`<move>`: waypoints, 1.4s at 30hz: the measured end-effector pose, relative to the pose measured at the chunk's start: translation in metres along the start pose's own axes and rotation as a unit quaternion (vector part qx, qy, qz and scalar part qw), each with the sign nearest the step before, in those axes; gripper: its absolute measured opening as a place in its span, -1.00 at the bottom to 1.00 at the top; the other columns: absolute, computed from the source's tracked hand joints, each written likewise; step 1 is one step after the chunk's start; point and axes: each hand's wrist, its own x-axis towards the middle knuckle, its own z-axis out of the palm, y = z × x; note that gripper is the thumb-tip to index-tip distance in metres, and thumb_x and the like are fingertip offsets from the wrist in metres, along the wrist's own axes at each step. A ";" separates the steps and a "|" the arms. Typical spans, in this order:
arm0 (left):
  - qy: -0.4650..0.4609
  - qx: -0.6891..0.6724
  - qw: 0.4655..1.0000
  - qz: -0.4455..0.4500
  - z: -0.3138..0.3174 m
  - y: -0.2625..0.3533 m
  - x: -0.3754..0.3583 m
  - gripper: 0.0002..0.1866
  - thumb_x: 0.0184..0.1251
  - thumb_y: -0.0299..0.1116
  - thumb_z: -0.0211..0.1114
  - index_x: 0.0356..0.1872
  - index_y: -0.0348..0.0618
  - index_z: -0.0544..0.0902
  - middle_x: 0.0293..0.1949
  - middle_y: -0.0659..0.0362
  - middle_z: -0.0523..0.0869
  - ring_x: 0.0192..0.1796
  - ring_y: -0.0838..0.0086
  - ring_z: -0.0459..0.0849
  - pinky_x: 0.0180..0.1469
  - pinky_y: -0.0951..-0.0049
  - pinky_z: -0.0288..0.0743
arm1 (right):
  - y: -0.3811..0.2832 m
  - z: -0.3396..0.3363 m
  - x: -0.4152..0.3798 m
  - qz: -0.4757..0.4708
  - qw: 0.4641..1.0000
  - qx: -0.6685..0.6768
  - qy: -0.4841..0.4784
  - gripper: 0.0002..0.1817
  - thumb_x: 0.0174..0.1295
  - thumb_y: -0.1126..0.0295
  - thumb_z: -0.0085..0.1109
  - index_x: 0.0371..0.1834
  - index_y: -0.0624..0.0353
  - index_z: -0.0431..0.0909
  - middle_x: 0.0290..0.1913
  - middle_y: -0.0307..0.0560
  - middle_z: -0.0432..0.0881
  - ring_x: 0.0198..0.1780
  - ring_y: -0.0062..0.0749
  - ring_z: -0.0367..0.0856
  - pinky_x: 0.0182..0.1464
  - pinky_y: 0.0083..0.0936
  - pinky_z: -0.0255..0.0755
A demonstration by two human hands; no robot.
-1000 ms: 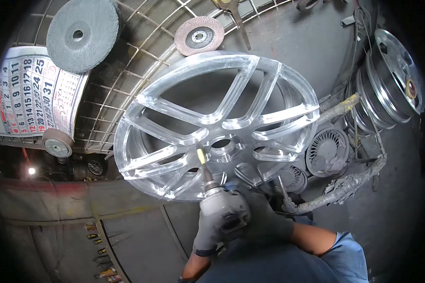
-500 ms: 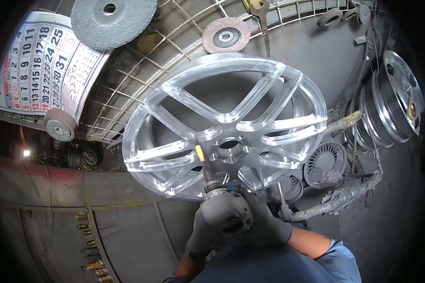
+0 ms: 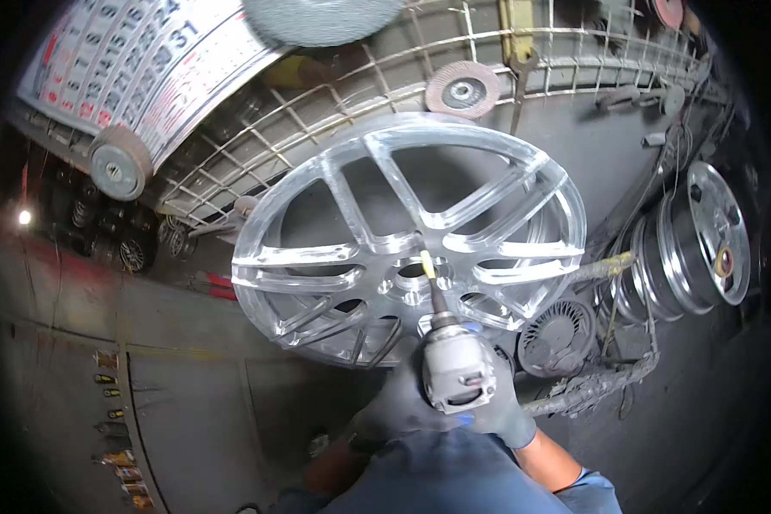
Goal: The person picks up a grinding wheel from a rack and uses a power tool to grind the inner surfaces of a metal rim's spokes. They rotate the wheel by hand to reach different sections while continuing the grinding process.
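A bare silver alloy wheel rim (image 3: 394, 227) faces me, tilted, its paired spokes meeting at a central hub hole. Both gloved hands are wrapped around a grey die grinder (image 3: 458, 373). My left hand (image 3: 394, 401) grips it from the left side, while my right hand (image 3: 507, 413) closes on it from the right. The grinder's thin shaft ends in a yellow tip (image 3: 427, 261), which overlaps the hub hole in this view. Grey gloves cover the fingers, and the tool body hides part of them.
Behind the rim runs a wire rack (image 3: 317, 94) with a flap disc (image 3: 463, 90), a wrench (image 3: 521, 90) and a large grey disc (image 3: 321, 17). A calendar (image 3: 158, 60) hangs upper left. Polished rims (image 3: 694, 244) and a wheel cover (image 3: 557, 337) stand right, beside a crusted bar (image 3: 595, 381).
The rim has turned clockwise. My hands and the grinder have moved right, bringing the yellow tip from left of the hub to in front of it. The camera view has also shifted.
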 end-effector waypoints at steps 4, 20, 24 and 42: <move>-0.078 0.189 0.971 0.126 -0.017 -0.008 -0.007 -0.03 -0.18 -0.21 0.72 0.32 -0.31 0.41 0.19 0.04 0.60 0.22 0.34 0.61 0.34 0.26 0.44 | -0.007 -0.003 -0.014 0.038 0.998 0.046 0.015 -0.09 -0.20 0.14 0.65 0.25 0.29 0.43 -0.02 0.10 0.70 -0.03 -0.07 0.74 0.03 -0.29 0.59; 0.357 0.497 0.745 0.267 -0.232 0.022 -0.061 -0.28 0.22 -0.40 0.46 0.39 -0.35 0.37 0.26 -0.10 0.54 0.33 0.10 0.53 0.33 0.21 0.43 | -0.036 0.016 -0.076 0.115 0.986 -0.113 0.047 -0.45 -0.28 0.37 0.58 -0.10 0.14 0.63 -0.20 -0.10 0.70 -0.20 -0.25 0.70 -0.09 -0.36 0.59; 0.344 0.480 0.754 0.288 -0.248 0.020 -0.038 -0.33 0.20 -0.32 0.44 0.30 -0.43 0.44 0.14 -0.23 0.58 0.22 -0.11 0.58 0.27 0.13 0.46 | -0.051 0.022 -0.086 0.132 0.972 -0.178 0.084 -0.51 -0.28 0.36 0.62 -0.21 0.16 0.63 -0.27 -0.15 0.70 -0.32 -0.41 0.66 -0.19 -0.43 0.57; 0.254 0.596 0.668 0.366 -0.233 0.062 -0.024 -0.38 0.19 -0.53 0.20 0.37 -0.12 0.49 0.20 -0.17 0.60 0.19 -0.16 0.58 0.20 0.03 0.53 | -0.073 0.041 -0.114 0.114 0.938 -0.289 0.153 -0.49 -0.31 0.39 0.53 -0.17 0.12 0.61 -0.27 -0.17 0.66 -0.27 -0.31 0.65 -0.14 -0.38 0.55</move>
